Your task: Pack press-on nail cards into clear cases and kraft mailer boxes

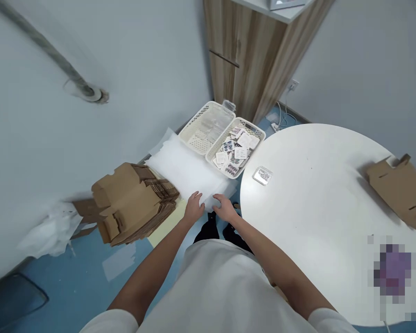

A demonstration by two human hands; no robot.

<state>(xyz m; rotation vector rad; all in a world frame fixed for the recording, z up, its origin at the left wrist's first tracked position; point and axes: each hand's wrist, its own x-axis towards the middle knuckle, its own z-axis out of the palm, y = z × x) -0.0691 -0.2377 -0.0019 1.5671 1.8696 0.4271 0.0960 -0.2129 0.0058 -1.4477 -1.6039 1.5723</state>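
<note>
A stack of thin white sheets [185, 162] lies low beside the wall, and both hands are over its near edge. My left hand [194, 208] is at the stack's near corner, thumb and fingers apart. Just to its right, my right hand [224, 208] is also open, its fingers curved toward the sheets. I cannot tell whether the fingertips touch the top sheet. Beyond the right hand stands a white plastic basket [211, 159] holding many small printed cards [241, 153], with its lid [208, 127] folded back.
Flattened cardboard boxes [128, 199] are piled at the left, near white plastic bags [53, 231]. On the right is a round white table [308, 199] bearing a small clear packet [262, 175] and a brown cardboard box [400, 192]. A wooden cabinet [249, 51] fills the corner.
</note>
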